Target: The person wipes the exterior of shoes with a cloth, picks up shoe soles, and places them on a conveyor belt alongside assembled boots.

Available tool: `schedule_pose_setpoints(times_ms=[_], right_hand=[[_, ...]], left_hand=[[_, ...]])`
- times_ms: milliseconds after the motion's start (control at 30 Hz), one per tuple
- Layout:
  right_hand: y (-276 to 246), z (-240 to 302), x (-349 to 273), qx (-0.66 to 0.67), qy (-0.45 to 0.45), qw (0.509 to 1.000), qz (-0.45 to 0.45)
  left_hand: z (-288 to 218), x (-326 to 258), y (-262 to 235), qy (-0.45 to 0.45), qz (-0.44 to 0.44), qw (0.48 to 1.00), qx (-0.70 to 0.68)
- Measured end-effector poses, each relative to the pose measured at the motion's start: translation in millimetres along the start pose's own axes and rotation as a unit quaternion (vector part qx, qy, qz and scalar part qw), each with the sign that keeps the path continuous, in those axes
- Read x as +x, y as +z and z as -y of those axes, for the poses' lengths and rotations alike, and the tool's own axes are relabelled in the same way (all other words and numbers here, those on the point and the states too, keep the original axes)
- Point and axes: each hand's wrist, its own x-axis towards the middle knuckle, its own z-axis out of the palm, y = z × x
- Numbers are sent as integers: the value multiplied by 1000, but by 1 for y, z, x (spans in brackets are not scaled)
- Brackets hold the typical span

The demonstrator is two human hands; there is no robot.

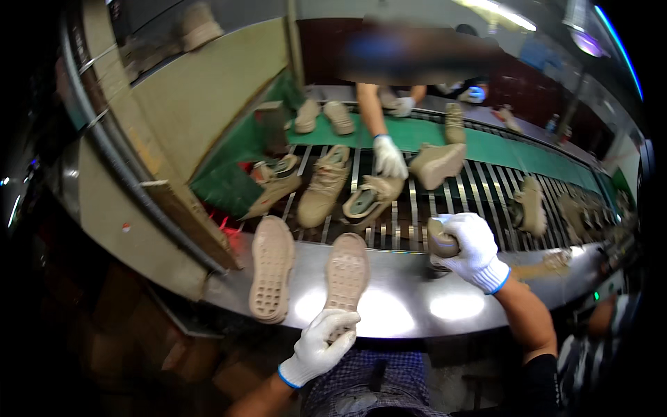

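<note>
while the left hand (321, 349) is pinching the near end of a beige sole (347, 270) at the metal ledge (397, 278), the right hand (474, 248) is gripping a partly hidden tan shoe piece (440, 240) above it in curled fingers, a gathering step seemingly calling for steady lifting.

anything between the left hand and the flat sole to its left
Nothing visible: only the metal ledge shows between the left hand, which holds the near end of another sole, and the flat sole.
</note>
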Motion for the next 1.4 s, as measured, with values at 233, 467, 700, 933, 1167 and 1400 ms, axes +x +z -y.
schedule_pose_setpoints(times_ms=[233, 467, 700, 933, 1167, 1400], right_hand=[[-78, 88, -46, 201, 90, 967, -126], [-2, 123, -134, 431, 288, 854, 46], [95, 211, -275, 733, 400, 547, -56], [126, 181, -324, 733, 527, 378, -203], [118, 171, -319, 770, 488, 310, -269], [90, 132, -289, 929, 328, 144, -97]], left_hand=[[-59, 72, 73, 385, -21, 903, 191], [-6, 10, 96, -74, 189, 973, -113], [15, 1, 88, -121, 134, 966, -185], [40, 128, 45, 131, -42, 936, 325], [153, 203, -46, -138, -2, 955, 261], [6, 131, 17, -17, 119, 986, -115]])
